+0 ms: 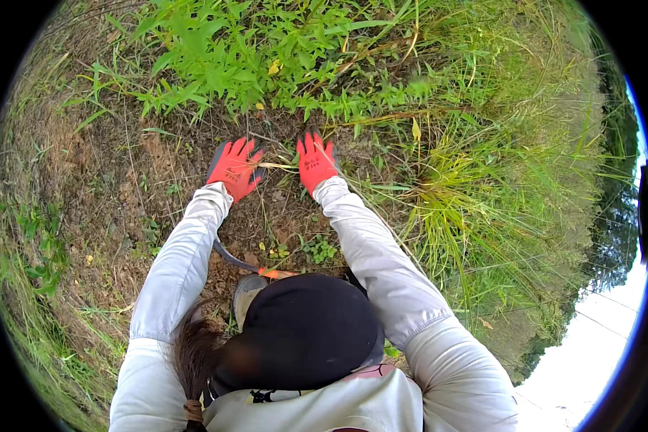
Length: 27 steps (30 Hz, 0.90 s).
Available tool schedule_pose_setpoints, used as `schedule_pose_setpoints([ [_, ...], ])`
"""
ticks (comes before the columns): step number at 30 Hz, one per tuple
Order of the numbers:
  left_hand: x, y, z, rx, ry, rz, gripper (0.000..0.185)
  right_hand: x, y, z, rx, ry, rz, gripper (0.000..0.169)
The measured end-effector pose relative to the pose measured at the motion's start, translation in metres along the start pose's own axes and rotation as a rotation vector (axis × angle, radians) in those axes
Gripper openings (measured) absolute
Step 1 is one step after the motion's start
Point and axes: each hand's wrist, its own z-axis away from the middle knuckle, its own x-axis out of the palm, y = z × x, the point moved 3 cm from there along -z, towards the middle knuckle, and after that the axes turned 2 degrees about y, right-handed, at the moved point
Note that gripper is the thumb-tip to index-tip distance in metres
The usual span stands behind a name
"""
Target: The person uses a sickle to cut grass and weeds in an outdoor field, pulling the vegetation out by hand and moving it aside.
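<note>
My left hand (235, 168), in a red work glove with grey-coated fingertips, lies back-up on the soil with its fingers spread. A little to the right, my right hand (316, 161) is flat on the ground in a matching glove, its fingers slightly apart and pointing away from me. A dry grass stalk (278, 166) stretches between the thumb side of my left hand and the right glove. The palms are hidden, and no held object shows. Nearer my body, a curved sickle blade (232, 258) with an orange section (270, 273) at its handle end lies by my foot.
Leafy green weeds (237, 59) grow just beyond my hands. A long-bladed grass tuft (437, 189) stands at the right. Bare brown soil (102, 178) with dry litter spreads leftward. My shoe (247, 297) and dark-clothed knee (313, 329) are below. Small seedlings (319, 249) grow between my arms.
</note>
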Motion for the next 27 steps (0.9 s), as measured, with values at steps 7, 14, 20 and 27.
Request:
schedule_pose_setpoints([
  [7,-0.009,0.007,-0.005,0.015,0.002,-0.024,0.06,0.029,0.043,0.01,0.396,-0.233,-0.471,0.074],
  [14,-0.013,0.013,-0.006,0.02,-0.008,-0.035,0.06,0.008,0.013,0.07,0.293,-0.312,-0.765,0.051],
  [20,-0.002,0.001,0.003,0.013,0.056,-0.025,0.063,-0.014,-0.094,0.187,0.029,-0.53,-0.976,0.054],
  [27,0.017,0.045,0.028,-0.052,0.189,1.196,0.064,0.009,-0.054,0.173,0.694,0.139,-1.642,0.04],
])
